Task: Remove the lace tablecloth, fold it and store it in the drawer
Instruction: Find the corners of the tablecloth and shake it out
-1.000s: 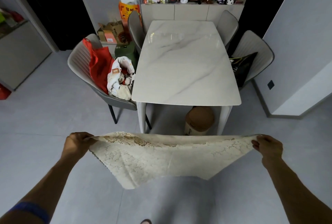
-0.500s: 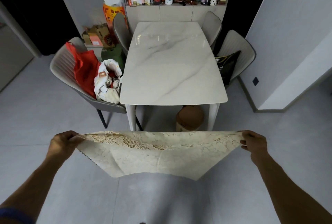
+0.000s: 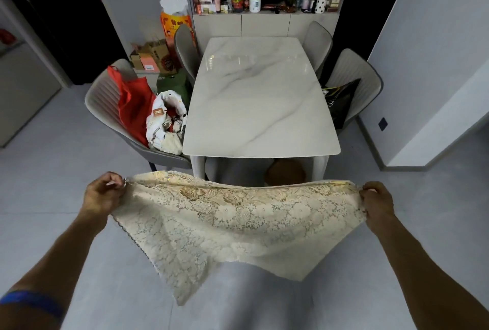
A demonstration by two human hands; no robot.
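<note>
Fingers (image 3: 113,183) of both hands curled on lace tablecloth (image 3: 238,221), fingertips mostly hidden.

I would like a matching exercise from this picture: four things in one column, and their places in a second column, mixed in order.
Things:
1. lace tablecloth
2. red bag
3. black bag
4. brown bin

Places:
A. under the marble table
B. on the chair left of the table
C. held in the air between the left hand and the right hand
D. on the chair right of the table

Pairs: 1-C, 2-B, 3-D, 4-A
</note>
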